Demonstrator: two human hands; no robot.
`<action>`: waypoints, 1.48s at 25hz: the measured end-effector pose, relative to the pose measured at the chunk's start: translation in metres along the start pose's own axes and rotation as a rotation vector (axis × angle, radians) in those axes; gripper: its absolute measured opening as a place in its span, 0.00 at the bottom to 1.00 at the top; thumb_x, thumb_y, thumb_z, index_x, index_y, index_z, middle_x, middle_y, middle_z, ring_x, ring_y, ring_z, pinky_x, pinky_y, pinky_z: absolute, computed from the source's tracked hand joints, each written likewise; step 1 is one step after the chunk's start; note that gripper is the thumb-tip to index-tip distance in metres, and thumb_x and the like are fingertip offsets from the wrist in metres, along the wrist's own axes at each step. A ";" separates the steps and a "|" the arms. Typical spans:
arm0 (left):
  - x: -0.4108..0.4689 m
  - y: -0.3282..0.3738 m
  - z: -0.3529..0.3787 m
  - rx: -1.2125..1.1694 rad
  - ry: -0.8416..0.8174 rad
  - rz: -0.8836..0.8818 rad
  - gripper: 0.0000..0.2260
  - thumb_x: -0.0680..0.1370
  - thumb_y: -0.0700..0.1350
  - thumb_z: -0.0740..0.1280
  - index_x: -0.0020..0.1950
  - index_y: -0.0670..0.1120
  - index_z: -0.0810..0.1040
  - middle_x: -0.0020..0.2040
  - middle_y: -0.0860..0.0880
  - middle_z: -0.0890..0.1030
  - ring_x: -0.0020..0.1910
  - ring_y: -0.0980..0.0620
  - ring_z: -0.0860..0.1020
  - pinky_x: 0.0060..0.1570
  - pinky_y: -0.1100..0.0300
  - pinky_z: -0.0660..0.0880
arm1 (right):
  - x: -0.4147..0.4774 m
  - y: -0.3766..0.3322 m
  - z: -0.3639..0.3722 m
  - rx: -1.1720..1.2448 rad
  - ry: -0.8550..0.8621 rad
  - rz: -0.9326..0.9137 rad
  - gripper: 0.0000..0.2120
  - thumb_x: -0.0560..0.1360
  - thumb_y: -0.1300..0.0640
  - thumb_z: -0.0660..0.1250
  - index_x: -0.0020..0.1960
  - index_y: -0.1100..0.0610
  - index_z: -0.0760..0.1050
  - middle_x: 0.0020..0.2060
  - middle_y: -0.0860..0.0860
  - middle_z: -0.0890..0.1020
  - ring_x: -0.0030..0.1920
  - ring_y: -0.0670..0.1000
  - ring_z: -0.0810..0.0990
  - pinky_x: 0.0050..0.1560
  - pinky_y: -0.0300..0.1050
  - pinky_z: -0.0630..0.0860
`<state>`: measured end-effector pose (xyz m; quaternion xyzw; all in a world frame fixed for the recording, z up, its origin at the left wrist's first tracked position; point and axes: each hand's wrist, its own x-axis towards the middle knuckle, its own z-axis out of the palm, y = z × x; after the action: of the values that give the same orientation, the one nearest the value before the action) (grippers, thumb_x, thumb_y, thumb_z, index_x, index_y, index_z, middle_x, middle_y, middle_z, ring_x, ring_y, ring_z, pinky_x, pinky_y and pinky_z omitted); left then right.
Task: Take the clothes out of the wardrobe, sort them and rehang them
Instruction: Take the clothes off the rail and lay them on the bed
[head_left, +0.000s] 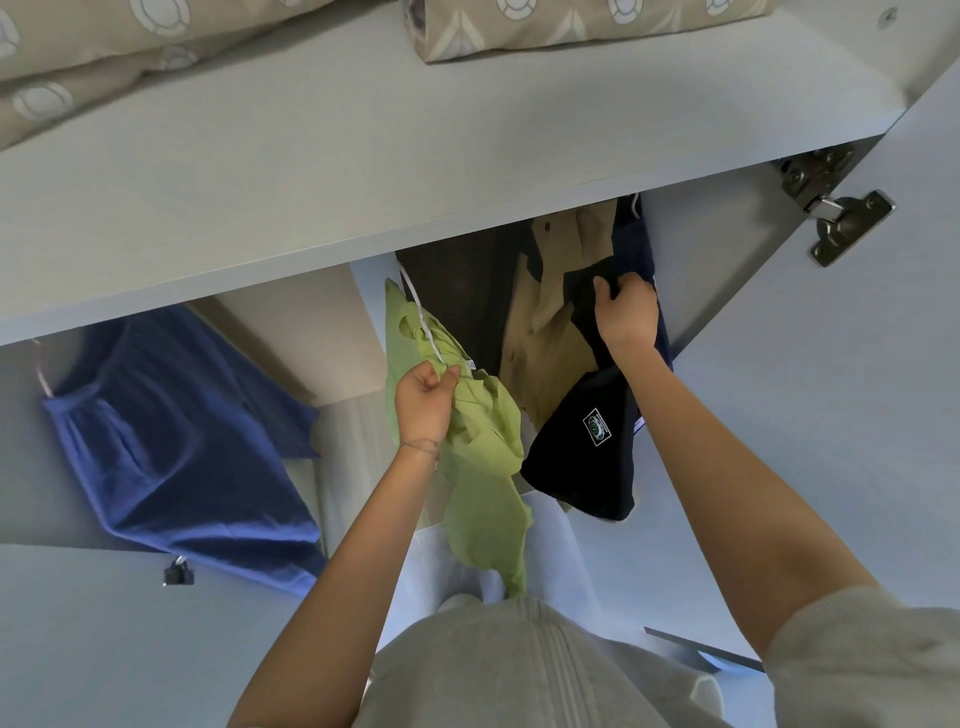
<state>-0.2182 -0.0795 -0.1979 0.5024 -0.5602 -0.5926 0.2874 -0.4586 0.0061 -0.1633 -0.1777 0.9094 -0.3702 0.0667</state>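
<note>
At the far left a blue top (171, 441) is seen hanging on a pink hanger (41, 374) under the shelf (363, 171). Next, a green shirt (483, 452) on a white hanger (423, 322) is pinched near its collar by the left hand (423, 402), whose fingers are curled round the cloth. Further right, a tan shirt (550, 312) is hung inside the wardrobe, and the black top (587, 431) in front of it is gripped at its upper edge by the right hand (626, 314), fingers closed over the fabric. The clothes are judged light, soft and limp; they may well slide off a hanger if pulled by the cloth, so each is better taken by the hanger hook or the shoulders
</note>
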 end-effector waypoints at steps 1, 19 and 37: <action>-0.001 0.001 -0.001 -0.005 -0.001 0.000 0.17 0.76 0.42 0.70 0.33 0.45 0.64 0.34 0.43 0.67 0.36 0.47 0.68 0.45 0.52 0.74 | 0.002 -0.004 0.001 -0.008 -0.009 0.016 0.17 0.81 0.50 0.60 0.55 0.64 0.76 0.48 0.61 0.81 0.48 0.59 0.80 0.49 0.50 0.78; -0.003 0.016 -0.004 -0.054 -0.198 0.102 0.23 0.73 0.53 0.70 0.33 0.36 0.66 0.30 0.42 0.68 0.34 0.46 0.68 0.43 0.47 0.75 | -0.080 -0.055 -0.021 0.274 -0.021 -0.123 0.17 0.81 0.55 0.62 0.36 0.64 0.71 0.28 0.54 0.72 0.29 0.49 0.70 0.34 0.41 0.67; -0.048 0.035 -0.005 0.094 -0.706 0.130 0.15 0.81 0.45 0.63 0.38 0.37 0.71 0.33 0.41 0.72 0.37 0.48 0.71 0.42 0.55 0.73 | -0.228 -0.002 -0.010 0.039 -0.043 -0.182 0.24 0.79 0.44 0.62 0.31 0.58 0.65 0.23 0.52 0.69 0.26 0.53 0.67 0.29 0.45 0.61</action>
<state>-0.2061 -0.0455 -0.1509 0.2428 -0.6823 -0.6837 0.0898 -0.2487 0.0967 -0.1570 -0.2659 0.8805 -0.3886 0.0558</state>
